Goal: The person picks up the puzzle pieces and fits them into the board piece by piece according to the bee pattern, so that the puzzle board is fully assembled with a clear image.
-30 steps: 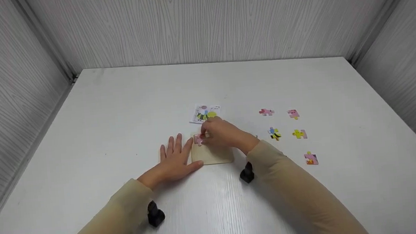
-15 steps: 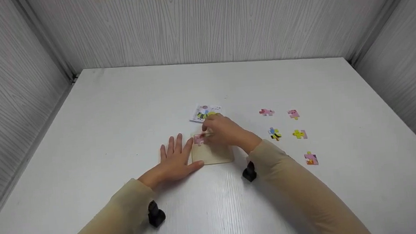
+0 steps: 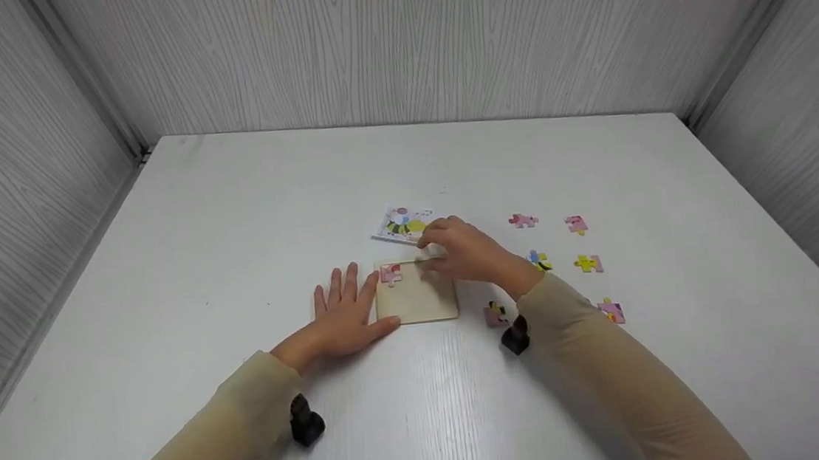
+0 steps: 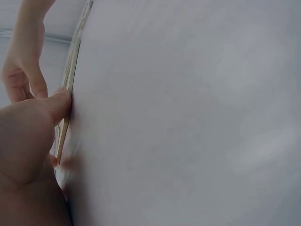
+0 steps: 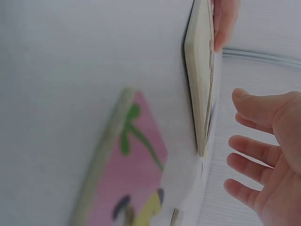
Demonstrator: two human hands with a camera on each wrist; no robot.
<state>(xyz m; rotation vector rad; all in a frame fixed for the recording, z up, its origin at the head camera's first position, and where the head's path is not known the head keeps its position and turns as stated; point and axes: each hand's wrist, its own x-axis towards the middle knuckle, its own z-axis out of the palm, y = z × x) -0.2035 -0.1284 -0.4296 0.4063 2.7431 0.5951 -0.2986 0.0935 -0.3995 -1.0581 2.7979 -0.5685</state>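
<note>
A square wooden puzzle board [image 3: 420,303] lies on the table, with one pink jigsaw piece [image 3: 390,275] set in its far left corner. My left hand [image 3: 347,321] rests spread on the table, thumb on the board's near left corner and index finger along its left edge. My right hand [image 3: 467,254] hovers over the board's far right part with fingers parted and nothing between them, as the right wrist view also shows. Behind the board lies a picture card [image 3: 404,224] with a bee, partly covered by the right hand's fingers.
Right of the board lie loose jigsaw pieces: a pink one [image 3: 523,220], a yellow one [image 3: 588,264] and several others. One piece [image 3: 495,314] lies between the board and the right wrist camera [image 3: 516,337]. Wood-grain panels stand around the table.
My right hand has let go of the pink piece in the board's corner and drawn up and to the right, its fingers spreading. My left hand has stayed in place.
</note>
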